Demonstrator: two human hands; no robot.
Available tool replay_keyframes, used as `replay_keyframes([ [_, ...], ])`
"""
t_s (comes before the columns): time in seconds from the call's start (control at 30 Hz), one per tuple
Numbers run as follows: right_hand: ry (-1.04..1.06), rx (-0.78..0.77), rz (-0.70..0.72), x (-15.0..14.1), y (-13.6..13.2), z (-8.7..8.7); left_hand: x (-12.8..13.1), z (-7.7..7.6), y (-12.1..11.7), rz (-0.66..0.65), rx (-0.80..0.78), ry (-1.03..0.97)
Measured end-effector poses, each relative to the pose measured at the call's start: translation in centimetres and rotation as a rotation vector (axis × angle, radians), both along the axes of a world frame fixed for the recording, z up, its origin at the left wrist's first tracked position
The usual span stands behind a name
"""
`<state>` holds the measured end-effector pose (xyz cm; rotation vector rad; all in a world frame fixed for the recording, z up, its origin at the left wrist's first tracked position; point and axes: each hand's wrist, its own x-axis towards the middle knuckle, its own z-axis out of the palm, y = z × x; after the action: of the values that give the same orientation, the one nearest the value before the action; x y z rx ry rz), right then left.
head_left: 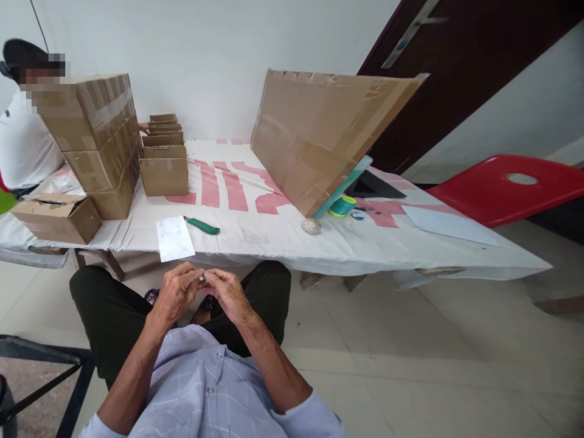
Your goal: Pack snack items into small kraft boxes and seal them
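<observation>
My left hand (177, 291) and my right hand (229, 294) meet above my lap, just off the table's front edge. Between their pinched fingertips is a small white piece (201, 278), too small for me to name its kind. Both hands are closed on it. Beyond them, a sheet of white paper (175, 239) with faint marks lies at the table edge. A green utility knife (203, 226) rests to the right of that paper, its tip touching or nearly touching the paper's corner.
Stacked cardboard boxes (104, 146) and a row of open cartons (163, 176) occupy the left. A large cardboard panel (328, 134) leans beside a tape roll (342, 206) and a pale lump (311, 226). A red chair (511, 188) stands right; another person (30, 140) sits far left.
</observation>
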<state>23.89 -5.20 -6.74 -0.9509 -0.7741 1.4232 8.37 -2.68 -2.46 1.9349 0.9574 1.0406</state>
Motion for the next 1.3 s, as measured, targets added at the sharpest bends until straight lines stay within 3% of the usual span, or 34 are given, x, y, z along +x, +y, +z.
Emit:
replay_keyframes([
  [0.3, -0.053, 0.057, -0.041, 0.2, 0.1, -1.4, -0.1, -0.3, -0.4, -0.08, 0.294, 0.329],
  [0.53, -0.186, 0.123, -0.042, 0.2, -0.3, -0.6, 0.0, -0.4, -0.5, -0.058, 0.245, 0.303],
  [0.77, -0.159, 0.089, -0.026, 0.1, -0.4, -0.5, -1.1, 0.0, 0.2, -0.194, 0.111, 0.138],
  [1.0, 0.017, -0.015, 0.031, -0.2, -0.4, -0.8, -1.5, -1.5, 1.1, -0.061, 0.151, 0.07],
  [1.3, 0.041, -0.01, -0.03, 0.0, 0.0, -1.0, -0.4, -0.8, 0.1, -0.004, 0.248, 0.232],
])
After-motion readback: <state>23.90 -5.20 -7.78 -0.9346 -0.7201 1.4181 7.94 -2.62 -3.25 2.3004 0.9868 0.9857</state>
